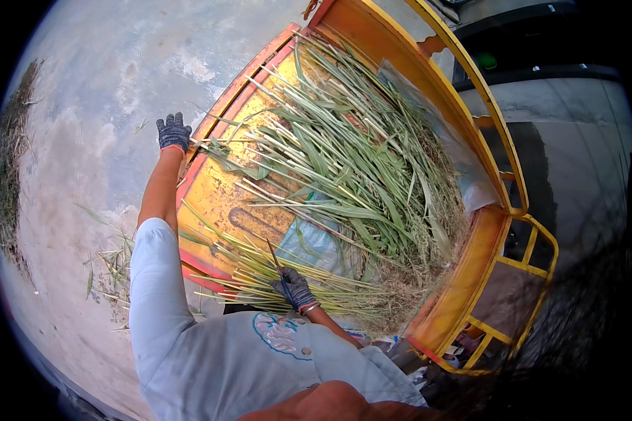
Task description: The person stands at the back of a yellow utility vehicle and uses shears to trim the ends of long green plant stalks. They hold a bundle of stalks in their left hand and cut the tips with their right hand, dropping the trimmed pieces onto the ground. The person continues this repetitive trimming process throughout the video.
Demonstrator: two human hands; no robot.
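1. The left hand (173, 131), in a dark glove, is open with fingers spread, just beside the red-edged rim of the yellow cargo bed (214, 186).
2. The right hand (294, 290), also gloved, grips a slim dark tool (273, 254) that points up and away from the body.
3. Beneath that hand, thin yellow-green stems (242, 265) lie across the bed's near end.
4. Beyond them, long leafy stalks (361, 158) lie heaped, partly covering a clear bluish plastic sheet (303, 247).

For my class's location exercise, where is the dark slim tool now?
In the head view, the dark slim tool is left of and below centre, in the gloved right hand, its tip beside the bluish plastic sheet.
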